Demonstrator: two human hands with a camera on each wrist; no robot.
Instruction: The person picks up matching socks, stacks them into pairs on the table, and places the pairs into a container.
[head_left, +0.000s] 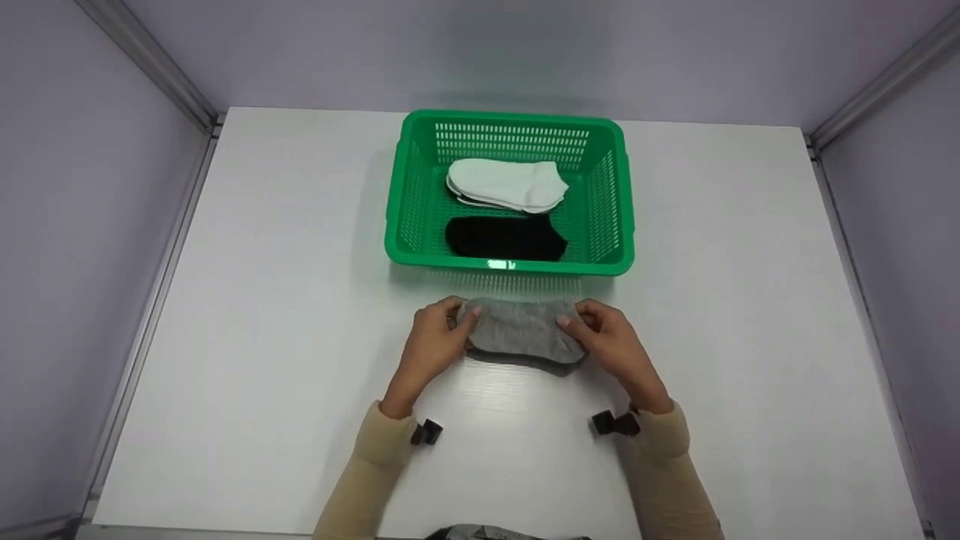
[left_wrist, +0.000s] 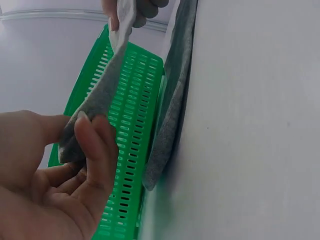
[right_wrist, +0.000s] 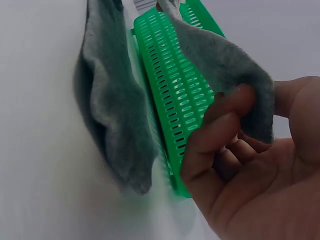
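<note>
A light grey sock (head_left: 525,326) is stretched between both hands in front of the basket. My left hand (head_left: 437,334) pinches its left end between thumb and fingers; the left wrist view shows the sock (left_wrist: 100,85) edge-on, raised off the table. At the other end, my right hand (head_left: 611,341) pinches the fabric, and the sock's corner (right_wrist: 257,115) hangs past the fingers in the right wrist view. Beneath lies another grey sock (right_wrist: 117,110) on the table, mostly covered in the head view, where only its darker lower edge (head_left: 517,361) shows.
A green plastic basket (head_left: 510,268) stands just beyond the hands. Inside it, white socks (head_left: 502,182) lie stacked at the back and a black sock (head_left: 506,238) lies nearer the front. The white table (head_left: 262,337) is bounded by pale walls at the back and sides.
</note>
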